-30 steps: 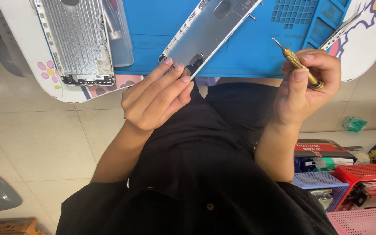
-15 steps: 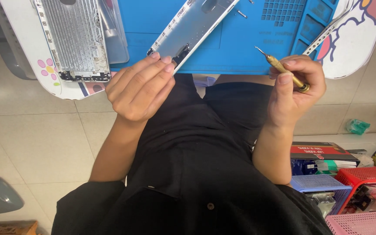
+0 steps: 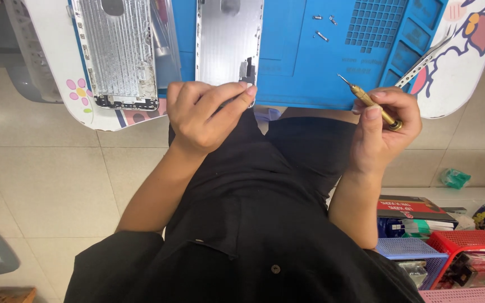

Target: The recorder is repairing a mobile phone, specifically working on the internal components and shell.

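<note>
Pinched between thumb and fingertips, the brass-handled precision screwdriver (image 3: 370, 101) sits in the right hand (image 3: 385, 126), its long axis slanting so the fine tip points toward ten o'clock, raised just off the near edge of the blue silicone repair mat (image 3: 304, 67); that light pinch looks suited to twirling the tool. Left hand (image 3: 206, 112) is closed on the bottom end of a silver phone back housing (image 3: 228, 39), fingers curled over its near edge, seemingly to steady it. The housing lies flat on the mat, long axis running twelve to six. At nine o'clock from it rests a second, scuffed housing (image 3: 119, 53), and at two o'clock a few loose screws (image 3: 322, 28) lie on the mat, well apart from the tool tip.
</note>
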